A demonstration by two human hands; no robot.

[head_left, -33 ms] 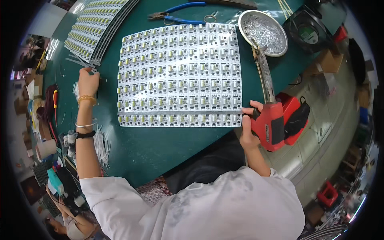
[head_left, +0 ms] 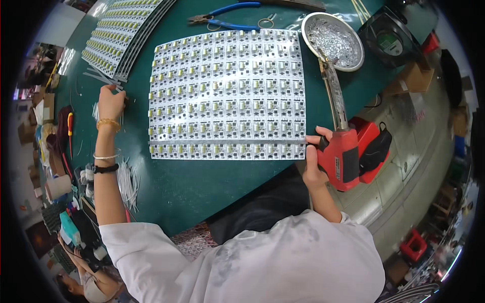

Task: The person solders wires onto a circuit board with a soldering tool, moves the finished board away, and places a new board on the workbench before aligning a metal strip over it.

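Observation:
My left hand [head_left: 110,103] is closed, its fingertips pinched at the end of thin grey strips [head_left: 102,77] on the left of the table. In front of me lies a white circuit-board panel [head_left: 227,96] with rows of small yellow-green components. A long grey strip [head_left: 227,142] lies across it, just above the lowest row. At the panel's lower right edge, my right hand [head_left: 316,169] is wrapped at a red soldering gun [head_left: 343,159], which hides the palm. Its thumb and a fingertip reach the panel's edge. The gun's tip points at a round metal dish [head_left: 359,56] of silvery scraps.
Stacked similar panels [head_left: 116,35] stand at the far left. Blue-handled pliers [head_left: 227,24] lie behind the panel. White cable ties [head_left: 129,184] lie beside my left forearm. A black fan-like device [head_left: 391,43] is at the far right. Another person [head_left: 93,283] sits at lower left.
My left forearm has shifted very slightly to the left, its fingers staying at the strips. My right hand, the soldering gun and the panel look unmoved.

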